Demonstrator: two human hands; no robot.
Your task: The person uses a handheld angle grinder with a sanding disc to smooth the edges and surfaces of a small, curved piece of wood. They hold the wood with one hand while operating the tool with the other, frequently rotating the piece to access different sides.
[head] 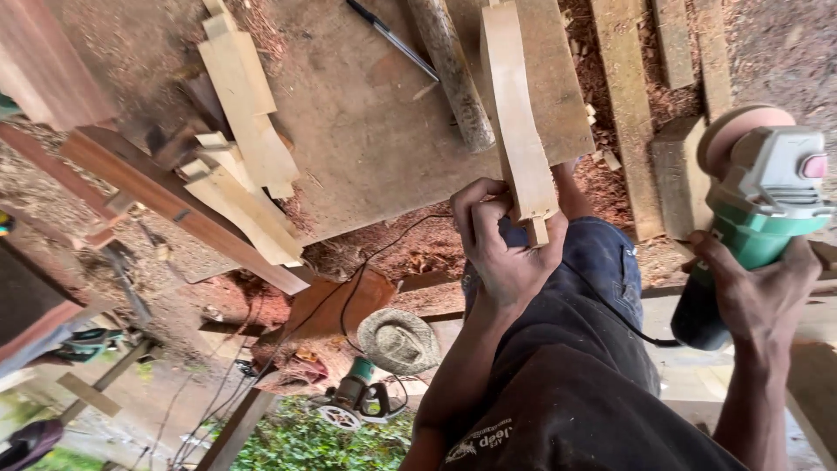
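My left hand (501,249) grips the near end of a long, pale, slightly curved wooden piece (516,113). That end is cut into a small tenon. The piece runs away from me over a brown workbench board (366,131). My right hand (754,292) holds the dark handle of a green and grey angle grinder (767,196). Its pinkish sanding disc (737,126) is up at the right, apart from the pale piece. A black cord (628,327) trails from the grinder across my blue-trousered leg (602,262).
Several pale cut wood pieces (244,131) lie on the bench's left part. A black pen (392,39) and a round stick (453,74) lie near the top. Planks (628,96) and sawdust sit at the right. A straw hat (398,340) and another green power tool (357,397) lie lower down.
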